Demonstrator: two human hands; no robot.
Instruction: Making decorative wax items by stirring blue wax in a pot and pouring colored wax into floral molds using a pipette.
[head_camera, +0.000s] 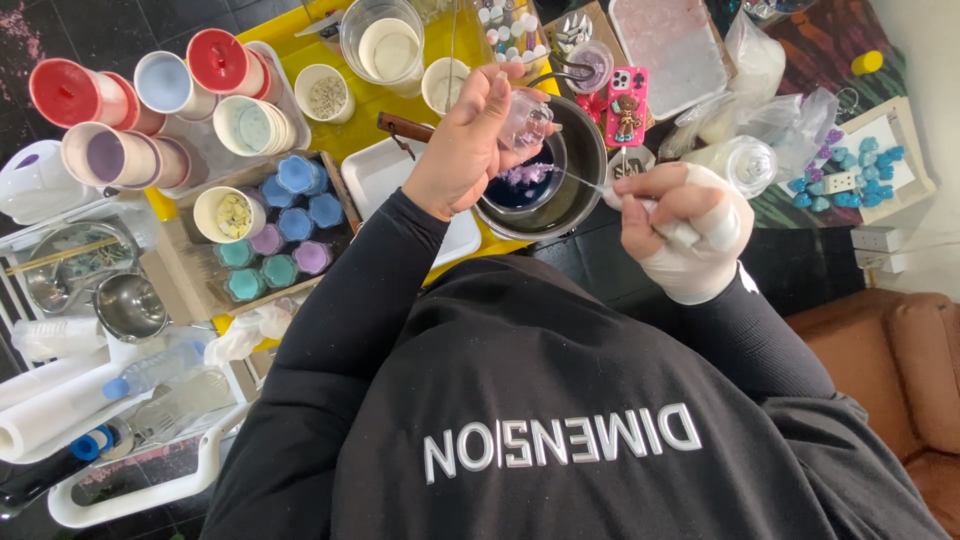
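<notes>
The camera looks down over the person's own black-sleeved chest, which hides the near edge of the surface (420, 75) and most of what lies under the arms. The left hand (470, 145) is bare, its fingers wrapped around a small clear cup (527, 120) tilted over a dark metal pot (560, 190); how much is in the cup is hard to make out. Inside the pot sits a glass bowl of dark blue liquid (520, 185) with a pale purple clump on it. The right hand (685, 230), in a white glove, has its fingers pinched on a thin stick (585, 180) whose tip reaches into the pot; the grip end is hidden in the fist. The pot stands at the near edge of the yellow surface, beside a white tray (375, 170). A box of coloured flower-shaped candles (285, 225) lies towards the left edge, round candles in tins (150, 100) at the far left corner. A pink phone (627, 105) lies beyond the pot. A brown sofa (890, 360) is cut off at the right.
</notes>
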